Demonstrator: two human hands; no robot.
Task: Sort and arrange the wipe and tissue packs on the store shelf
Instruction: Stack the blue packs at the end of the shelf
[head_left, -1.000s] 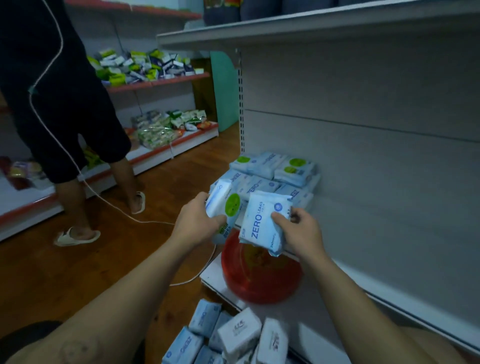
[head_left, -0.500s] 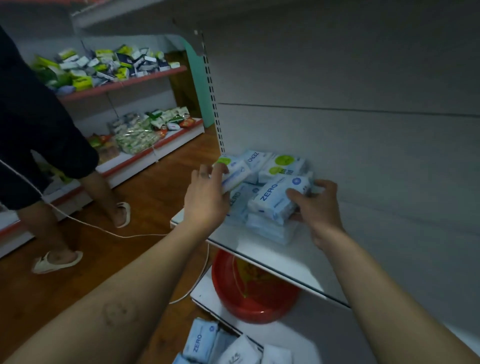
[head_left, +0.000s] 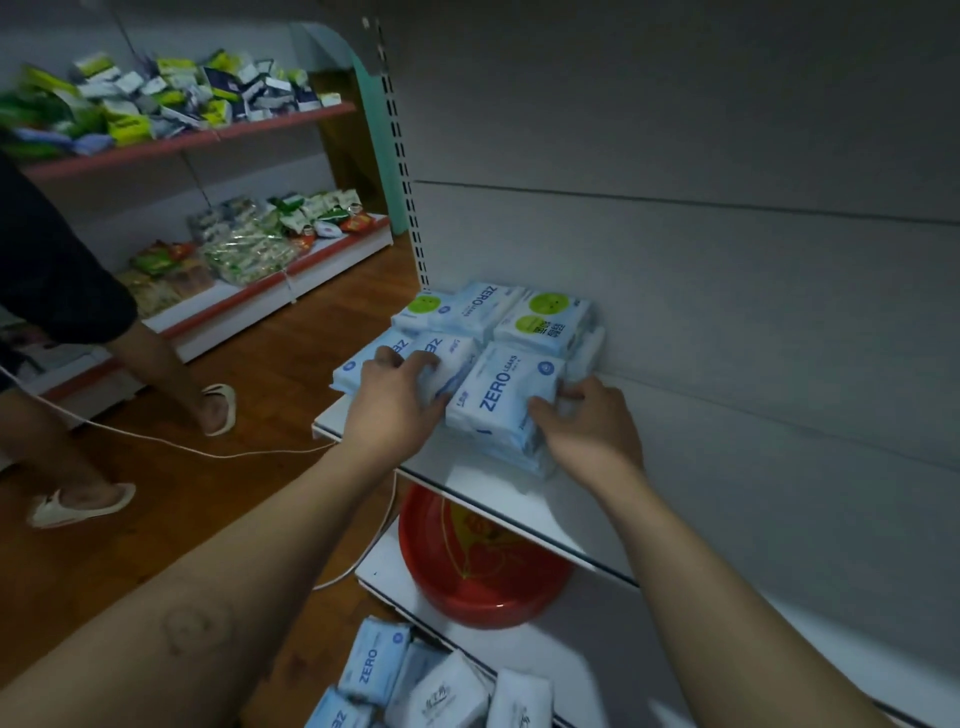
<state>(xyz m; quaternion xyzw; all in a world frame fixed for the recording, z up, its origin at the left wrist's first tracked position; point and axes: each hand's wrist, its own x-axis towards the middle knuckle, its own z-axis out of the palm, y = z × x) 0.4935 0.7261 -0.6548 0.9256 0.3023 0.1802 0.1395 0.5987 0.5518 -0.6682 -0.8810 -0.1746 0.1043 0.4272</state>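
Note:
Several pale blue wipe packs are stacked at the left end of a white shelf (head_left: 524, 506), some with green round labels (head_left: 545, 319). My left hand (head_left: 397, 400) grips a pack in the front left stack (head_left: 441, 358), fingers curled over its top. My right hand (head_left: 584, 426) holds the near right corner of a ZERO pack (head_left: 504, 392) lying on top of the front right stack. More loose packs (head_left: 415, 686) lie on the bottom shelf below.
A red plastic basin (head_left: 478, 577) sits on the lower shelf under the stack. A person in sandals (head_left: 83, 499) stands on the wooden floor at left, with a white cable (head_left: 171, 444) trailing across it. Shelves of mixed goods (head_left: 171, 98) line the far left wall.
Both hands carried their packs up from in front of the basin and set them down on the stacks on the shelf. The person at left stepped further left.

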